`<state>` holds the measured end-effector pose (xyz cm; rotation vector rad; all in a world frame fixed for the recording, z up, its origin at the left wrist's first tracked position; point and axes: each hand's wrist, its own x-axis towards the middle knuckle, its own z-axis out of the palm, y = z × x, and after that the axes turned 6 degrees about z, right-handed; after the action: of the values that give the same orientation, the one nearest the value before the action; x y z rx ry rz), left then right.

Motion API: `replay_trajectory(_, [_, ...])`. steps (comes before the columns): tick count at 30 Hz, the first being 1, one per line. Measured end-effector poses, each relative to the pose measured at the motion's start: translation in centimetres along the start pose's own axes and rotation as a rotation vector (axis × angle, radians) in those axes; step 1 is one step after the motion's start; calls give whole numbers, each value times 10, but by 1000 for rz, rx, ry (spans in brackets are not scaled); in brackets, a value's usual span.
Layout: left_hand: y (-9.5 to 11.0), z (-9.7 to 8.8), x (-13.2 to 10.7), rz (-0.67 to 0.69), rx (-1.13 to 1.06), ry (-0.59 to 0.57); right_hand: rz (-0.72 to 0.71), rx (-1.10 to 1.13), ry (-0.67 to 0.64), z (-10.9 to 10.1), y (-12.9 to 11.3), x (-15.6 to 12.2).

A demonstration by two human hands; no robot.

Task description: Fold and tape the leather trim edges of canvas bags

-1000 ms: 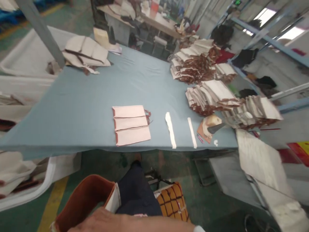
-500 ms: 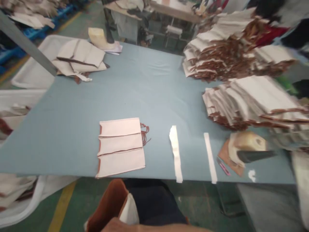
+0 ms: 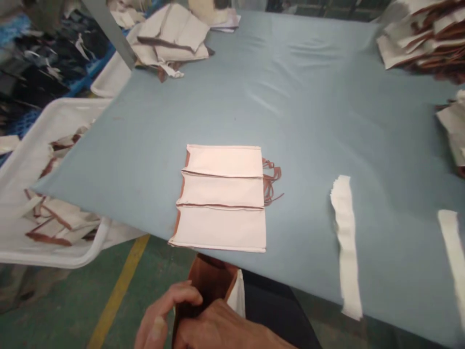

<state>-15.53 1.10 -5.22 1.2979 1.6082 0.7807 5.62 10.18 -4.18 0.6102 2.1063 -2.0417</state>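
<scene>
In the head view, a fabric pouch [image 3: 214, 276], brown inside and cream outside, stands with its mouth upward below the table's front edge, by my lap. My left hand [image 3: 163, 310] has its fingers curled over the pouch's left rim. Across the mouth comes my right hand [image 3: 225, 325], its fingers reaching down into the pouch, where their tips are hidden. Just beyond, a flat cream panel [image 3: 223, 189] with two folds, brown edging and brown cords at its right side lies on the table.
On the blue-grey table [image 3: 301, 121] lie a bundle of white strips [image 3: 347, 242] and another white strip [image 3: 454, 261]. Cream and brown pieces are stacked at the right [image 3: 432, 43] and back left [image 3: 174, 34]. White bins [image 3: 58, 109] holding pieces stand left of it.
My view has swung left and nearer the table. Both hands now show at the pouch, with the right reaching inside; before, only a forearm and part of a hand showed.
</scene>
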Motion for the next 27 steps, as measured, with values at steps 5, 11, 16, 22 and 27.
replay_trajectory(5, [51, 12, 14, 81, -59, -145, -5, 106, 224, -4, -15, -33])
replay_trajectory(11, [102, 11, 0, 191, -56, -269, -99, 231, 355, -6, -26, -87])
replay_trajectory(16, [150, 13, -26, 379, 98, -454, -136, 100, 414, 10, -48, -135])
replay_trajectory(22, [187, 19, -73, 597, 360, -364, -165, -192, 542, 37, -88, -177])
replay_trajectory(27, [188, 30, -98, 726, 428, -294, -144, -361, 611, 60, -99, -198])
